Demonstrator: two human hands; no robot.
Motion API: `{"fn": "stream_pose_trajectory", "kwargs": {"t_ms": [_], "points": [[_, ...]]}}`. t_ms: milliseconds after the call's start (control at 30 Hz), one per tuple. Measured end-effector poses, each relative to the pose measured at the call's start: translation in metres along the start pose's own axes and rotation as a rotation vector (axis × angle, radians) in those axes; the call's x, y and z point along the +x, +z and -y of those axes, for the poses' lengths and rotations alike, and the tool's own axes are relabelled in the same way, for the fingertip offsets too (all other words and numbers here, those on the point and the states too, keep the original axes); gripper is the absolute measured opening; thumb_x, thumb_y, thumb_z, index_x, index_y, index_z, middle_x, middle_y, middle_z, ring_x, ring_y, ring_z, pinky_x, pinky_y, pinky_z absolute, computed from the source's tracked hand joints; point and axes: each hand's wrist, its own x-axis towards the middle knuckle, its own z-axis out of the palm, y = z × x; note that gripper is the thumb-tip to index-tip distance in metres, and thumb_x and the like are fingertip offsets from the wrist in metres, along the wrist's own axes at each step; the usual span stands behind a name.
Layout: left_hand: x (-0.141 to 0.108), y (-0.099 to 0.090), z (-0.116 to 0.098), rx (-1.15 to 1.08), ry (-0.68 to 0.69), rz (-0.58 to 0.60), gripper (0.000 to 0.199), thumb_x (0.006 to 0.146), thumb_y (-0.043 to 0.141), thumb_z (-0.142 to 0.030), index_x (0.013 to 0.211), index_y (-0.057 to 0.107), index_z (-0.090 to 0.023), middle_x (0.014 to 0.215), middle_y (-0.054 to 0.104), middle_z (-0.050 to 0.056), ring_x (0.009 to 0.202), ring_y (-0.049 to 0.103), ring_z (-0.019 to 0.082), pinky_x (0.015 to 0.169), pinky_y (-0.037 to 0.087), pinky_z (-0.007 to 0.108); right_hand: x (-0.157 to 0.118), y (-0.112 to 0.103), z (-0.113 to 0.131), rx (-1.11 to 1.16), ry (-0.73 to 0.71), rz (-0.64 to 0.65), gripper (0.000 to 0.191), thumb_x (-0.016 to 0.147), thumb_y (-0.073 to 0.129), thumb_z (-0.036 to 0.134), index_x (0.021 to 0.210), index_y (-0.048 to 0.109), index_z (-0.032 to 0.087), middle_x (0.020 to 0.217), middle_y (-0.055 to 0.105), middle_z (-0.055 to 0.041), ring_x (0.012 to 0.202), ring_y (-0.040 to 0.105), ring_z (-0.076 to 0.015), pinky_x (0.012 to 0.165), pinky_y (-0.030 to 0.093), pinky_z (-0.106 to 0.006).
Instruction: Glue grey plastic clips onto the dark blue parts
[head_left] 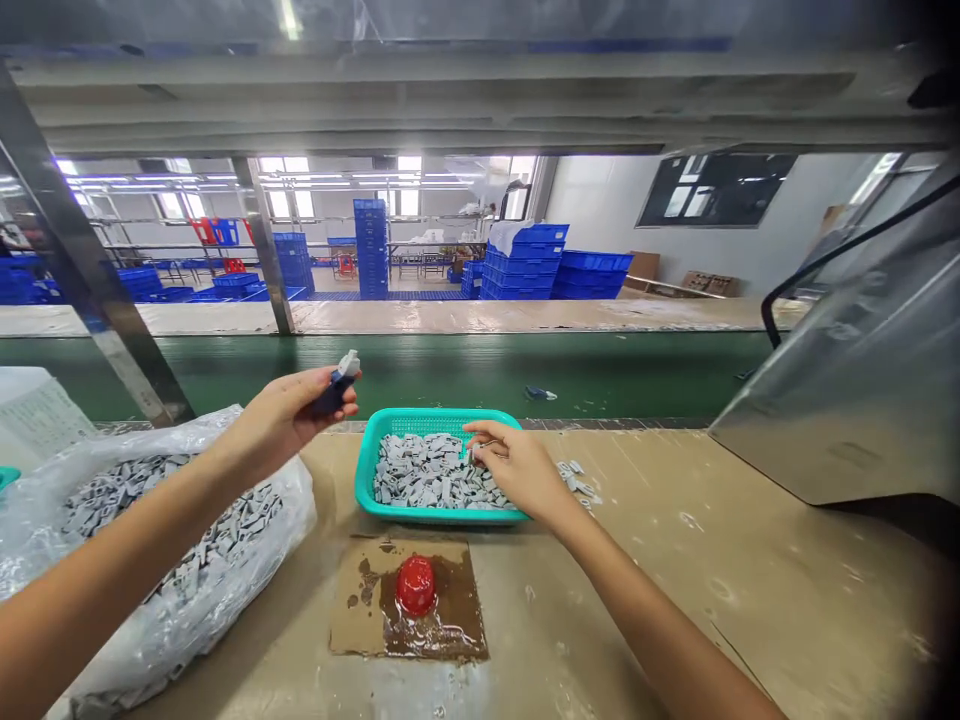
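My left hand is raised over the near edge of the green belt, its fingers wrapped round a dark blue plastic part with a light grey tip pointing up. Over the right side of a teal plastic basket, my right hand has thumb and index finger pinched on a small grey plastic piece, mostly hidden by the fingers. Many similar grey plastic pieces fill the basket. In front of it, a wet red dome-shaped object sits on a soaked cardboard square.
A clear plastic bag of grey pieces lies at left. Several loose grey pieces lie right of the basket. A dark blue part rests on the green belt. Metal posts and a sheet-metal panel flank the bench.
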Motion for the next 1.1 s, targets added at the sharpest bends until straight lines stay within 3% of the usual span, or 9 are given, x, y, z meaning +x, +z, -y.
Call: {"fn": "stream_pose_trajectory", "kwargs": {"t_ms": [167,267,367,567,667,767,900,1000,1100], "points": [[0.066,-0.035,0.037,0.358,-0.013,-0.094,0.031,0.067,0.064,-0.040,0.074,0.060,-0.010,0.066,0.059,0.003,0.064,0.056,0.013,0.068,0.045,0.026,0.001,0.000,0.000,0.198,0.093,-0.022,0.027,0.071,0.042,0.001,0.087,0.060,0.013,0.079,0.064,-0.0069,0.067,0.064,-0.0135,0.063,0.055,-0.027],[0.100,-0.042,0.059,0.529,-0.048,-0.140,0.029,0.078,0.055,-0.038,0.075,0.058,-0.009,0.066,0.057,0.002,0.060,0.055,0.011,0.063,0.046,0.027,0.001,-0.001,0.000,0.248,0.141,-0.054,0.023,0.066,0.052,0.003,0.084,0.061,0.013,0.074,0.063,-0.0052,0.068,0.063,-0.0147,0.065,0.054,-0.027],[0.126,-0.043,0.066,0.726,-0.053,-0.151,0.028,0.086,0.044,-0.035,0.090,0.056,-0.010,0.080,0.059,0.003,0.069,0.057,0.012,0.066,0.048,0.030,0.000,0.000,-0.002,0.292,0.192,-0.085,0.025,0.062,0.059,0.009,0.087,0.060,0.012,0.065,0.060,-0.0021,0.059,0.061,-0.0146,0.057,0.053,-0.027],[0.138,-0.049,0.072,1.228,-0.041,-0.002,0.023,0.082,0.051,-0.031,0.094,0.058,-0.013,0.100,0.059,0.005,0.094,0.055,0.020,0.084,0.044,0.039,0.000,-0.001,-0.003,0.384,0.209,-0.074,0.013,0.062,0.060,0.015,0.074,0.063,0.013,0.058,0.055,0.0008,0.054,0.056,-0.0123,0.052,0.050,-0.024],[0.140,-0.042,0.080,1.440,-0.033,0.083,0.027,0.082,0.052,-0.027,0.105,0.054,-0.013,0.110,0.055,0.008,0.103,0.051,0.022,0.090,0.040,0.046,0.001,-0.002,-0.002,0.450,0.209,-0.053,0.013,0.066,0.057,0.018,0.077,0.062,0.015,0.062,0.055,0.0004,0.056,0.057,-0.0122,0.054,0.050,-0.025],[0.155,-0.007,0.081,1.569,0.042,0.200,0.038,0.083,0.051,-0.026,0.119,0.045,-0.015,0.123,0.046,0.011,0.113,0.044,0.025,0.093,0.035,0.051,0.001,-0.003,-0.002,0.528,0.219,-0.029,0.013,0.070,0.051,0.019,0.080,0.059,0.016,0.068,0.058,-0.0011,0.058,0.059,-0.0120,0.056,0.052,-0.025],[0.183,0.081,0.085,1.611,0.158,0.440,0.039,0.085,0.047,-0.028,0.122,0.041,-0.017,0.125,0.045,0.010,0.111,0.046,0.024,0.091,0.039,0.048,0.002,-0.002,-0.003,0.589,0.265,0.017,0.012,0.066,0.051,0.015,0.077,0.053,0.018,0.055,0.055,0.0031,0.045,0.057,-0.0112,0.044,0.049,-0.022],[0.193,0.146,0.099,1.611,0.151,0.590,0.035,0.084,0.049,-0.029,0.116,0.047,-0.016,0.117,0.050,0.009,0.102,0.052,0.021,0.085,0.045,0.043,0.002,-0.001,-0.005,0.590,0.303,0.039,0.013,0.062,0.053,0.016,0.072,0.046,0.020,0.045,0.049,0.0078,0.032,0.049,-0.0099,0.031,0.040,-0.019],[0.192,0.184,0.112,1.605,0.136,0.666,0.030,0.083,0.050,-0.029,0.110,0.051,-0.016,0.111,0.053,0.008,0.095,0.054,0.019,0.080,0.047,0.038,0.002,-0.002,-0.005,0.577,0.317,0.043,0.013,0.059,0.054,0.015,0.067,0.046,0.020,0.048,0.047,0.0081,0.034,0.049,-0.0094,0.029,0.037,-0.018]]}}
